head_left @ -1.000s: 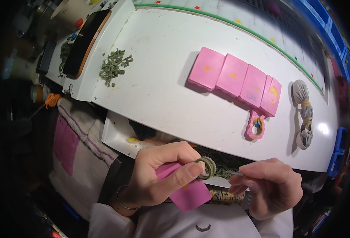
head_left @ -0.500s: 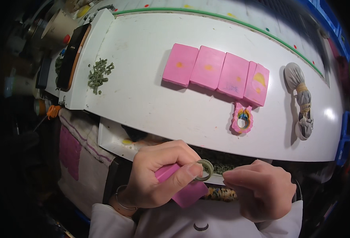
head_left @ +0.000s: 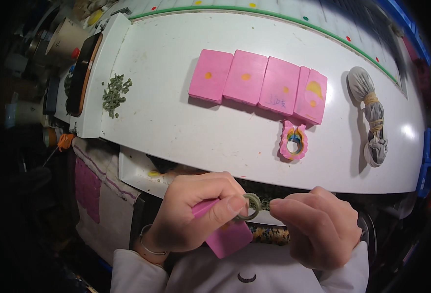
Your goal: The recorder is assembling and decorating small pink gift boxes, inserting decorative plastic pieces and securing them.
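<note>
My left hand (head_left: 201,211) is closed, pinching a green ring (head_left: 251,207) with a ridged edge between thumb and fingertips. A pink rubber block (head_left: 229,239), with a further pink piece under the fingers, is gripped in the same hand below the ring. My right hand (head_left: 319,227) is curled just to the right of the ring, fingers bent and fingertips pressed together. Its fingertips seem close to the ring's edge but apart from it. Whatever those fingers hold, if anything, is hidden.
On the white table (head_left: 166,88) lie a row of pink rubber blocks (head_left: 245,78), a scalloped pink loop (head_left: 294,140), a grey cloth bundle (head_left: 373,117) tied with bands, and a heap of small green pieces (head_left: 115,95). A phone (head_left: 85,73) leans at the left edge.
The view has shifted slightly, so the table things appear a little further left and up. My right hand's fingertips have come slightly nearer the ring; my left hand keeps its grip.
</note>
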A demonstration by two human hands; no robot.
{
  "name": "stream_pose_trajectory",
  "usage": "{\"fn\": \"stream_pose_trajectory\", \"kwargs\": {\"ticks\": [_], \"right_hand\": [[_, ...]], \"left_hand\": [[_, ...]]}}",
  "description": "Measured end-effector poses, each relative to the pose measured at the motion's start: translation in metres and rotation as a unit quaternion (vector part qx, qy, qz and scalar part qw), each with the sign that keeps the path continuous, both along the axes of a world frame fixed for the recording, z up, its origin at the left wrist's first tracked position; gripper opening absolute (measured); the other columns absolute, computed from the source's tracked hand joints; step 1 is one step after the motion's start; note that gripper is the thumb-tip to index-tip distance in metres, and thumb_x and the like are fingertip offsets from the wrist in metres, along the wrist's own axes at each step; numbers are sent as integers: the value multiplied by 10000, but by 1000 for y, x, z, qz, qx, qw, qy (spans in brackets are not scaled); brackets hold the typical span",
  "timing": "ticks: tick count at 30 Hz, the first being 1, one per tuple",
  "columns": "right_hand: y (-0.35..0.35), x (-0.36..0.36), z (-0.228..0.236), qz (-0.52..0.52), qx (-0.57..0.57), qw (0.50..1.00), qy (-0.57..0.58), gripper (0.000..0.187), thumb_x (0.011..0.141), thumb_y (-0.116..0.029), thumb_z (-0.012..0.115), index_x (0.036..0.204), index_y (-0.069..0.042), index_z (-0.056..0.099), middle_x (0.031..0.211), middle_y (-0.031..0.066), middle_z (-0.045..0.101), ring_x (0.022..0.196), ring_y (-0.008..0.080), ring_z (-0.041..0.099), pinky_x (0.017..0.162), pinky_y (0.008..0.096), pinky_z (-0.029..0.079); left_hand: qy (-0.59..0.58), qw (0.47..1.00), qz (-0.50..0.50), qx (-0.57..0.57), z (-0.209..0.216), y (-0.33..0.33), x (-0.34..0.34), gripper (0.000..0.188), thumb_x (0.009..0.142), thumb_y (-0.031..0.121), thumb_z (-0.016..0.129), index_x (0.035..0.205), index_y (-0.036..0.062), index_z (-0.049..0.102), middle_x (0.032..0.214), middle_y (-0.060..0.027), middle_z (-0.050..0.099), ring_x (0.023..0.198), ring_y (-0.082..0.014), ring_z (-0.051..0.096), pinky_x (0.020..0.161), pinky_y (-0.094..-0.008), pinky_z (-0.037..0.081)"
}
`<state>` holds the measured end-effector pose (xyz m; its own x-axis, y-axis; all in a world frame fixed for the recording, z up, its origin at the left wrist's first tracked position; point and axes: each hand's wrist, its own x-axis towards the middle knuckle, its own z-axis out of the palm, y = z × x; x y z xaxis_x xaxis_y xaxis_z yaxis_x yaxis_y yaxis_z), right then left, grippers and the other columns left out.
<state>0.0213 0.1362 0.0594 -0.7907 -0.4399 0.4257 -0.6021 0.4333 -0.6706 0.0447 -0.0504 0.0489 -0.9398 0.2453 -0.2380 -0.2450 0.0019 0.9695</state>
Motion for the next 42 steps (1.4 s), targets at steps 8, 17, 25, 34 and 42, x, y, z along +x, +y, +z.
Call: {"fn": "stream_pose_trajectory", "kwargs": {"ticks": [8, 17, 25, 34, 42], "right_hand": [[4, -5, 1, 11, 18, 1000, -8, 333, 619, 156, 621, 914, 3, 603, 667, 104, 612, 460, 163, 509, 406, 260, 400], [10, -7, -6, -2, -26, 999, -28, 294, 644, 166, 619, 890, 8, 590, 659, 105, 607, 484, 178, 526, 424, 257, 403], [15, 6, -3, -38, -65, 988, -134, 229, 716, 167, 565, 885, 29, 496, 629, 127, 597, 513, 136, 556, 453, 239, 430], [20, 11, 0, -31, -99, 982, -159, 242, 670, 185, 468, 854, 30, 489, 612, 126, 610, 510, 171, 603, 481, 263, 497], [19, 16, 2, -9, -82, 990, -118, 300, 631, 184, 528, 887, 28, 543, 647, 119, 642, 529, 198, 635, 490, 268, 512]], "left_hand": [[-30, 999, -11, 17, 0, 2, -3, 170, 877, 78, 538, 768, -31, 610, 753, -86, 605, 661, -119, 549, 609, -230, 432], [-2, 1000, -19, 16, -3, 5, -6, 160, 862, 79, 568, 747, -28, 598, 742, -88, 613, 660, -141, 560, 624, -237, 444], [123, 985, 56, -106, -6, 10, -3, 117, 718, -27, 673, 820, 12, 634, 807, -82, 646, 713, -172, 601, 647, -260, 467], [277, 947, 71, -144, -10, 16, -4, 254, 666, -93, 598, 868, 55, 638, 859, -78, 661, 755, -202, 621, 699, -287, 462], [298, 943, 94, -113, -13, 23, -4, 173, 725, -31, 648, 860, 38, 565, 822, -109, 638, 728, -205, 610, 662, -299, 494]]}}
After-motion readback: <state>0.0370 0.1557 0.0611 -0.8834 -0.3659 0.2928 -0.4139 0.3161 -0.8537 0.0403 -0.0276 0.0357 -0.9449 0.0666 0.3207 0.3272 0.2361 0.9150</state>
